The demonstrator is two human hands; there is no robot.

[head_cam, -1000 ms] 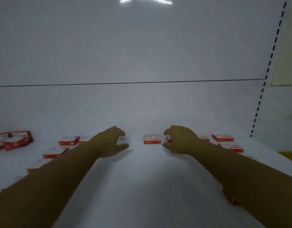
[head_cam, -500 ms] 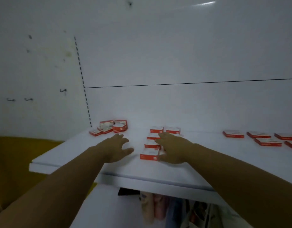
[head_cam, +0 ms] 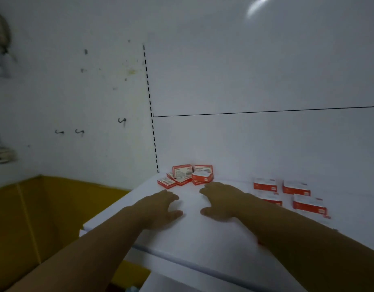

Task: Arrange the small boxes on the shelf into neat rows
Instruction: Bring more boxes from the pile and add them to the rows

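A jumbled heap of small red-and-white boxes (head_cam: 190,175) sits in the back left corner of the white shelf (head_cam: 203,245). Several more boxes (head_cam: 295,197) lie flat in rough rows to the right, partly behind my right forearm. My left hand (head_cam: 160,207) hovers over the shelf just in front of the heap, fingers spread and holding nothing. My right hand (head_cam: 222,202) is beside it, fingers stretched toward the heap, a short way from the nearest box, also holding nothing.
The shelf's left end (head_cam: 85,225) drops off next to a yellow surface (head_cam: 45,207). A white back panel (head_cam: 245,144) with a dashed slotted upright (head_cam: 149,102) rises behind the boxes. Small hooks (head_cam: 121,121) stick out of the wall at left.
The view has swung left along the shelf. Both hands have travelled from the middle boxes to the space just before the corner heap, still holding nothing.
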